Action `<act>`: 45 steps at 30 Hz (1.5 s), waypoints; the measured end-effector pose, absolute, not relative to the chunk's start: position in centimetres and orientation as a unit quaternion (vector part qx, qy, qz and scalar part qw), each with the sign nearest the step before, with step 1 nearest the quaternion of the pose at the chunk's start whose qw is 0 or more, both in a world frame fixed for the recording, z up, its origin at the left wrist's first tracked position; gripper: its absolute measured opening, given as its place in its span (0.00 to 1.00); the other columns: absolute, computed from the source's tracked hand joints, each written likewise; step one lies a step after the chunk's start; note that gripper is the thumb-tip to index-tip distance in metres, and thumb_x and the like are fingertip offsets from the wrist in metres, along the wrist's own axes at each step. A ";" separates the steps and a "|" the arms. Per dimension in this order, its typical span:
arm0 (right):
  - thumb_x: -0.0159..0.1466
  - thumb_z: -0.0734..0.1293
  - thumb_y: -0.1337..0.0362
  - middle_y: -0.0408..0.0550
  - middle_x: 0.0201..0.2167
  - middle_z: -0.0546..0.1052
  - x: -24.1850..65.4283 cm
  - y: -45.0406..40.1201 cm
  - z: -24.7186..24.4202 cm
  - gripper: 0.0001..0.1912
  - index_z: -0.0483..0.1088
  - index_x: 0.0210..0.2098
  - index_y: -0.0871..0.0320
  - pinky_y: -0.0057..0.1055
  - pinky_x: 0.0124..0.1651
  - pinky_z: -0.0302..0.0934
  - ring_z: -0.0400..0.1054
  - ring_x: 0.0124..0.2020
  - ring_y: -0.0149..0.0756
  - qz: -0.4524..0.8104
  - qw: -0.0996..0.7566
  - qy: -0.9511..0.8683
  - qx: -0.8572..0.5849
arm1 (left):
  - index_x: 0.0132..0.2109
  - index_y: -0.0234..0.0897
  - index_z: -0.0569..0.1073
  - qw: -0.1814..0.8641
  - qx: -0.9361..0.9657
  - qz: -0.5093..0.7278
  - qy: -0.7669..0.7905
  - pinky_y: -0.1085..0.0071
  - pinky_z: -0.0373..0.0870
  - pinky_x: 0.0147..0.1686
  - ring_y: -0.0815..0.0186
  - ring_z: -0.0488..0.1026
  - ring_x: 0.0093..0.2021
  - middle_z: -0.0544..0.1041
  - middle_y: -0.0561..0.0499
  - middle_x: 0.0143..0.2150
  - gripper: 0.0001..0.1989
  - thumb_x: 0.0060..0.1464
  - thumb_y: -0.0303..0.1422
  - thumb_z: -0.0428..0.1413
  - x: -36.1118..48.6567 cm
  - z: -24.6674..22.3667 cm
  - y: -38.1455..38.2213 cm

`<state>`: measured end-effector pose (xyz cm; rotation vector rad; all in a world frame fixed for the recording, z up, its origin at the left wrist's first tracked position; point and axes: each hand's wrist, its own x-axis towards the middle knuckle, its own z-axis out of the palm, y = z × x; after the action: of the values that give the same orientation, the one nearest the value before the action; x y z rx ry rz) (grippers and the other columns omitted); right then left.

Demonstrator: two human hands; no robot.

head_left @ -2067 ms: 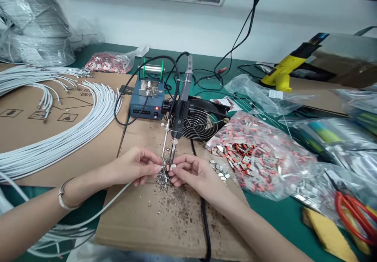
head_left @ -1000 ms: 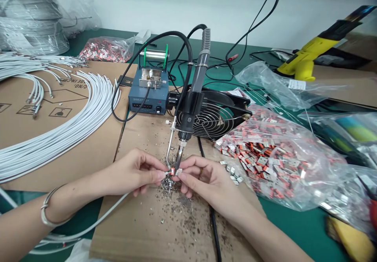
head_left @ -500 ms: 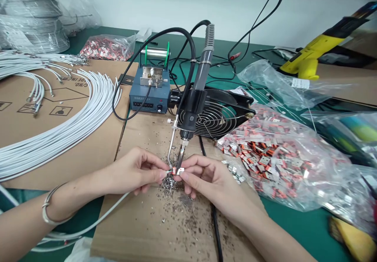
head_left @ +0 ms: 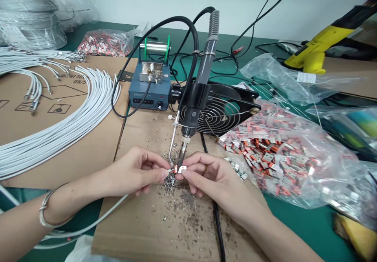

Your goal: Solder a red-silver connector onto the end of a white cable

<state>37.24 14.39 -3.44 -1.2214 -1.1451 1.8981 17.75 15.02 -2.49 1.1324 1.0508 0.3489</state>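
Note:
Between finger and thumb, my left hand (head_left: 147, 171) pinches the end of a white cable (head_left: 113, 207), which trails back to the lower left. My right hand (head_left: 206, 171) is closed on a small USB plug (head_left: 182, 169) with a metal shell and a red-orange insert. Cable end and plug meet under the tip of a soldering iron (head_left: 183, 149) fixed in a stand. A thin metal solder feed tube (head_left: 172, 142) comes down beside the tip. Whether the wires touch the contacts is too small to tell. Solder bits (head_left: 171, 181) lie below.
Behind stand a blue solder feeder (head_left: 150, 93) with a solder spool (head_left: 155, 48) and a black fan (head_left: 220, 115). At right lies a bag of USB plugs (head_left: 271, 156); at left, a bundle of white cables (head_left: 76, 124) on cardboard. A black cord (head_left: 218, 226) runs near my right wrist.
The view has shifted slightly. Both hands keep their grips, and the plug and cable end stay at the iron tip, with the plug slightly turned.

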 end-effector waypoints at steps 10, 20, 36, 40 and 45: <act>0.49 0.74 0.58 0.47 0.23 0.76 37.2 14.4 -2.9 0.15 0.69 0.29 0.62 0.16 0.21 0.57 0.61 0.18 0.20 0.718 0.307 -0.436 -0.447 | 0.40 0.30 0.71 0.717 0.500 0.158 0.460 0.84 0.58 0.13 0.79 0.60 0.16 0.66 0.57 0.22 0.13 0.52 0.37 0.55 17.6 -2.5 14.9; 0.52 0.73 0.60 0.48 0.24 0.77 37.7 14.4 -3.2 0.12 0.71 0.30 0.61 0.15 0.22 0.57 0.64 0.20 0.22 0.725 0.308 -0.442 -0.429 | 0.39 0.31 0.72 0.731 0.487 0.151 0.453 0.84 0.58 0.13 0.79 0.61 0.16 0.68 0.56 0.24 0.12 0.51 0.36 0.56 17.5 -2.4 15.0; 0.52 0.73 0.61 0.45 0.23 0.77 37.5 14.6 -3.3 0.11 0.69 0.30 0.60 0.17 0.21 0.55 0.65 0.20 0.22 0.713 0.323 -0.450 -0.430 | 0.39 0.31 0.72 0.721 0.498 0.139 0.461 0.84 0.57 0.12 0.79 0.61 0.16 0.66 0.57 0.23 0.12 0.51 0.36 0.56 17.5 -2.5 15.3; 0.51 0.73 0.61 0.46 0.23 0.76 37.3 14.6 -3.4 0.13 0.69 0.30 0.61 0.19 0.20 0.53 0.63 0.19 0.22 0.704 0.324 -0.446 -0.448 | 0.38 0.31 0.72 0.716 0.506 0.138 0.460 0.84 0.57 0.13 0.79 0.59 0.16 0.65 0.58 0.21 0.11 0.51 0.35 0.56 17.6 -2.5 15.2; 0.50 0.72 0.65 0.42 0.21 0.75 37.1 14.5 -3.4 0.09 0.69 0.29 0.60 0.19 0.20 0.54 0.63 0.19 0.22 0.688 0.334 -0.460 -0.452 | 0.38 0.30 0.73 0.706 0.523 0.126 0.461 0.83 0.53 0.12 0.79 0.58 0.16 0.64 0.57 0.21 0.13 0.51 0.37 0.56 17.6 -2.4 15.5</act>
<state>37.12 14.46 -3.41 -1.1795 -1.2003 1.7954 17.60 15.45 -2.36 1.1631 1.0243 0.2792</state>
